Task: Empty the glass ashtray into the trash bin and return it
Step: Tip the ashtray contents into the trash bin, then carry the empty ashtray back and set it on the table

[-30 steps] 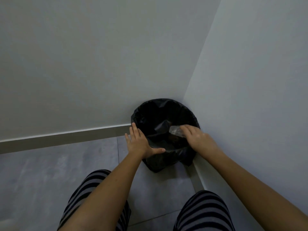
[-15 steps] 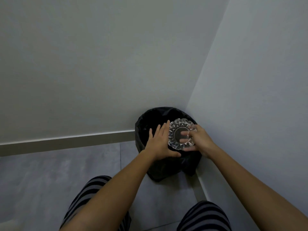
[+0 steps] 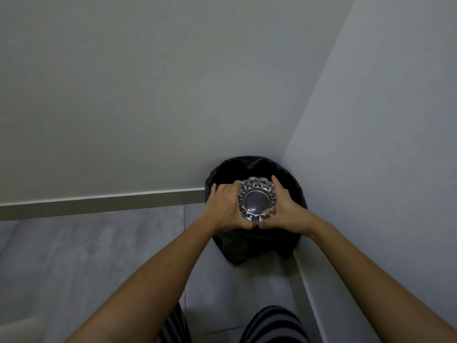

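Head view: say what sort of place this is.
Probably an indoor room corner: two plain walls meet, a grey tiled floor with skirting, and a black-lined trash bin tucked in.

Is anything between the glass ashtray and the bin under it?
Nothing visible is. Both the left hand and the right hand hold the glass ashtray right above the open trash bin, with only air showing between them.

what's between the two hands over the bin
In the head view, the glass ashtray sits between the left hand and right hand, gripped at both sides above the trash bin.
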Demonstrator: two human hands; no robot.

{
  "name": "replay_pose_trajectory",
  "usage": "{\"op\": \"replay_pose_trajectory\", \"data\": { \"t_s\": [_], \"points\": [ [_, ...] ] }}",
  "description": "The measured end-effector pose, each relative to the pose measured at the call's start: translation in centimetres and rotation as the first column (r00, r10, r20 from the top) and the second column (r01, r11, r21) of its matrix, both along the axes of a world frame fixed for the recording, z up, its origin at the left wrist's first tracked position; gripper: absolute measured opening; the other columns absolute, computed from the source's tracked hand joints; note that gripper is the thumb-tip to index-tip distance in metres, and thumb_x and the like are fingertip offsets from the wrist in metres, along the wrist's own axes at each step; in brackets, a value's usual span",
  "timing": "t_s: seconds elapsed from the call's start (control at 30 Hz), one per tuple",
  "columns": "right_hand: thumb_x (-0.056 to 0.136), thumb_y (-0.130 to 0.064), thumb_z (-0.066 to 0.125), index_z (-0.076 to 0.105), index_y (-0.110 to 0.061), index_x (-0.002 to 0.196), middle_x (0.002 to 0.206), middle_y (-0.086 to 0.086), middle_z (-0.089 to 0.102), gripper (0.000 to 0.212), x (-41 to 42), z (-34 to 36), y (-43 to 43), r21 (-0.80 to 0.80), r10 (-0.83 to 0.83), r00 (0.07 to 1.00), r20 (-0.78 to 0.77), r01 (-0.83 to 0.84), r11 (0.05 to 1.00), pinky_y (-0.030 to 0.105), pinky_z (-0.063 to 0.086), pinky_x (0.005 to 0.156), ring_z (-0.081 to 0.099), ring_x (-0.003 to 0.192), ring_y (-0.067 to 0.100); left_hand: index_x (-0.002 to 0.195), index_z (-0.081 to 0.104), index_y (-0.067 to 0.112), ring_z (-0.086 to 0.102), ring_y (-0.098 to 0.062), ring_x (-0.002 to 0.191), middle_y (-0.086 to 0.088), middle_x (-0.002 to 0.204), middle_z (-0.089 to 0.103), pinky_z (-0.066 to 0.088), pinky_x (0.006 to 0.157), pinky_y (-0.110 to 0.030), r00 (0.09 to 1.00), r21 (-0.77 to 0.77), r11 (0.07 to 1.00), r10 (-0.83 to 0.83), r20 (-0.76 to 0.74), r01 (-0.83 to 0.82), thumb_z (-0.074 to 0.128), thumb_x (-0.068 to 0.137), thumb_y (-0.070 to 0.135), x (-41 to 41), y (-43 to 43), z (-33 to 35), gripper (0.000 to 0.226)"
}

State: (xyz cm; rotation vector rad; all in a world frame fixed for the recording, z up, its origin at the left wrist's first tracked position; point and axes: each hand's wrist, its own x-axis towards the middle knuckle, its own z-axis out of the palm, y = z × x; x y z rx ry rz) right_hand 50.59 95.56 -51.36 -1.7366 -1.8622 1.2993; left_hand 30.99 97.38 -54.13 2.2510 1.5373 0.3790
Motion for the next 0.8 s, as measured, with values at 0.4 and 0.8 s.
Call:
{"op": "replay_pose_trajectory", "data": {
  "t_s": [0.4, 0.8],
  "points": [
    [0.052, -0.025, 0.086, 0.031, -0.015, 0.139, 0.133, 0.007, 0.039, 0.103, -8.3, 25.4, -4.4, 0.221, 0.189, 0.978, 0.091, -0.205, 0.953, 0.017, 0.03, 0.105, 0.038, 0.129, 0.019, 0.15, 0.016, 0.002, -0.017, -0.037, 0.147, -0.015, 0.161, 0.001, -0.011, 0.118, -0.052, 0.991, -0.081, 0.988, 0.129, -0.041, -0.132, 0.078, 0.06, 0.062, -7.8, -7.4, 26.3, 0.124],
    [0.051, -0.033, 0.09, 0.029, -0.011, 0.142, 0.139, 0.006, 0.043, 0.111, -22.7, 55.1, -9.0, 0.405, 0.55, 0.807, 0.214, -0.586, 0.702, 0.016, 0.036, 0.094, 0.048, 0.126, 0.02, 0.144, 0.025, 0.006, -0.02, -0.031, 0.147, -0.01, 0.16, -0.002, -0.01, 0.117, -0.053, 0.852, 0.126, 0.843, 0.52, 0.055, -0.523, 0.081, 0.057, 0.058, -20.8, -19.7, 54.7, 0.116]
  ]
}}
